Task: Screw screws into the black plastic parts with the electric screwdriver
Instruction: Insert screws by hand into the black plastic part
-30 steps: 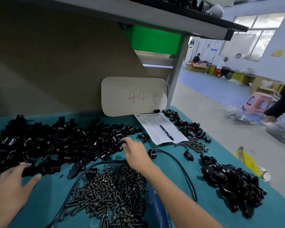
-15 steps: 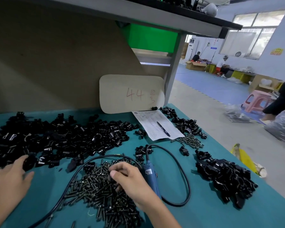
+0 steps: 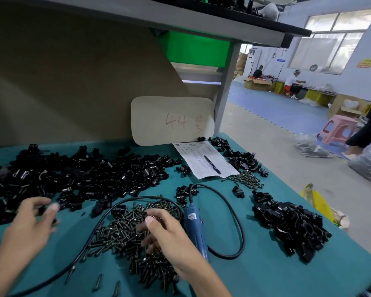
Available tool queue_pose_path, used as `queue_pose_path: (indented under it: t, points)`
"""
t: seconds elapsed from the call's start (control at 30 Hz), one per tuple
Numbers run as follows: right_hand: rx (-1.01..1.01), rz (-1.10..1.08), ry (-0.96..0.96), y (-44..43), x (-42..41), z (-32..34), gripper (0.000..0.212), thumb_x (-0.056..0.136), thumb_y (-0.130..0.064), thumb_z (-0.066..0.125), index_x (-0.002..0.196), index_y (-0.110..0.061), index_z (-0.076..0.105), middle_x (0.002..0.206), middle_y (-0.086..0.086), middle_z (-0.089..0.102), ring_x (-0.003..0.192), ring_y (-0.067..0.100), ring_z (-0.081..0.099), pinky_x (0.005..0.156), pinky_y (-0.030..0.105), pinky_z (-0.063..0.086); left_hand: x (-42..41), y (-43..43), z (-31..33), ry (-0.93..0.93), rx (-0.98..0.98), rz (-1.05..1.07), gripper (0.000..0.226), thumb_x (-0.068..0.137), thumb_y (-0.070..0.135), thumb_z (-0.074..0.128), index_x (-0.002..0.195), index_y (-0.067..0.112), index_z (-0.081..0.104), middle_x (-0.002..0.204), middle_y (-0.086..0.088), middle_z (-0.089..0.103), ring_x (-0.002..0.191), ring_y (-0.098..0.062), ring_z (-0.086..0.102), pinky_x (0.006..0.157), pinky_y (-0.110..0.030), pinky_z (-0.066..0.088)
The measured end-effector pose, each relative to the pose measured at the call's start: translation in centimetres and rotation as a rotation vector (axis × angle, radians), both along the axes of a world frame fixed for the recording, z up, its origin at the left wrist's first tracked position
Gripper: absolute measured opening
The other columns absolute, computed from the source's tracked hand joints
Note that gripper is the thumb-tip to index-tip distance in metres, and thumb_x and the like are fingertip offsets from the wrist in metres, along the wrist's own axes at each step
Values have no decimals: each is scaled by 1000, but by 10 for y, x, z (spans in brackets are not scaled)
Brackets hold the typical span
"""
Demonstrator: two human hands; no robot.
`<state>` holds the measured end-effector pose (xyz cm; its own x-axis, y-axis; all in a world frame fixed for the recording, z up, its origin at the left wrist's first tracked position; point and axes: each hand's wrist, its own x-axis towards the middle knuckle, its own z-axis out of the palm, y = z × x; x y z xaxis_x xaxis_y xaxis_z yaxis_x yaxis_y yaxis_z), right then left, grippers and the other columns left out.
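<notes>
The counter (image 3: 255,275) has a teal cover. A big heap of black plastic parts (image 3: 84,176) lies across its left and middle part, and a second heap of black parts (image 3: 287,224) lies near the right edge. In front of the big heap is a pile of dark screws (image 3: 120,232).

The right hand (image 3: 169,239) is on this pile with fingers bent down into the screws and the thumb on top; I cannot tell if it already holds a screw. The left hand (image 3: 28,224) is at the near edge of the big heap, its fingers and thumb curled round one black part (image 3: 43,209).

The blue electric screwdriver (image 3: 194,226) lies on the counter just beside the right hand, no hand on it, and its black cable (image 3: 234,213) makes a loop to the right.

Farther back a paper form (image 3: 199,161) lies with a pen (image 3: 212,165) on it, a small group of screws (image 3: 244,179) is beside it, and a cardboard sign (image 3: 171,121) marked "44" leans upright behind.
</notes>
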<state>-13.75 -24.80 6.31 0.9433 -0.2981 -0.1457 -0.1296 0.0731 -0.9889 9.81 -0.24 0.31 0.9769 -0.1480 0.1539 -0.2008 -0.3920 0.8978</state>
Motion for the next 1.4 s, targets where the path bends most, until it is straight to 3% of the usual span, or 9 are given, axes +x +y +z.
queue_pose_path:
  t: [0.07, 0.17, 0.3, 0.57, 0.73, 0.87, 1.07, 1.27, 1.4]
  points:
    - [-19, 17, -22, 12, 3, 7, 25, 101, -43, 55, 124, -35, 57, 118, -9, 71, 89, 7, 68, 76, 25, 55, -39, -22, 26, 132, -192, -127, 21, 89, 41, 72, 100, 50, 57, 103, -1, 68, 78, -19, 75, 73, -41, 59]
    - [-53, 8, -85, 29, 10, 18, 19, 97, -44, 58, 115, -40, 62, 119, -11, 70, 94, 1, 65, 76, 23, 54, -79, -45, 46, 241, -319, -242, 34, 80, 10, 81, 104, 30, 66, 98, -2, 75, 88, -18, 72, 79, -31, 54]
    - [-18, -51, -216, 39, 11, 24, 20, 99, -29, 66, 117, -34, 70, 112, -14, 72, 99, -2, 64, 80, 19, 51, -121, -62, 71, 392, -593, -372, 27, 73, 14, 75, 99, 13, 75, 91, -6, 75, 80, -11, 71, 67, -17, 57]
    - [153, -32, -286, 40, 0, 22, 22, 92, -27, 72, 112, -35, 75, 115, -4, 75, 104, 10, 67, 83, 25, 53, -150, -63, 90, 712, -893, -412, 36, 84, 17, 60, 117, 6, 68, 108, -13, 74, 90, -21, 72, 85, -38, 58]
    - [119, -46, -273, 38, -6, 21, 25, 94, -22, 74, 115, -36, 70, 101, -1, 65, 87, 4, 61, 79, 20, 52, -157, -60, 92, 646, -772, -444, 38, 80, -2, 66, 118, 7, 70, 104, -7, 74, 85, -11, 71, 75, -23, 58]
    - [118, 6, -253, 38, -10, 25, 29, 91, -30, 72, 118, -40, 67, 92, -14, 69, 78, 2, 57, 75, 22, 50, -162, -53, 94, 560, -623, -437, 39, 86, -17, 57, 114, 8, 65, 112, -10, 74, 91, -11, 69, 83, -26, 50]
    - [326, 51, -235, 40, -10, 28, 32, 90, -29, 74, 122, -29, 71, 102, -1, 67, 80, 11, 65, 77, 25, 55, -167, -46, 100, 324, -395, -454, 24, 85, 3, 75, 105, 17, 74, 99, -2, 76, 89, -12, 69, 81, -21, 54]
    - [670, 37, -171, 37, -11, 26, 35, 92, -11, 66, 126, -9, 71, 120, 19, 72, 88, 26, 74, 77, 28, 61, -170, -41, 105, 182, -266, -513, 35, 92, 10, 70, 121, 30, 69, 105, 0, 75, 87, -10, 68, 78, -24, 58]
    - [716, -40, -149, 39, -9, 24, 45, 83, -14, 75, 124, 0, 67, 86, 10, 73, 73, 18, 72, 66, 23, 61, -170, -41, 100, 95, -109, -540, 36, 98, 29, 66, 127, 49, 60, 90, -3, 72, 74, -10, 63, 76, -41, 59]
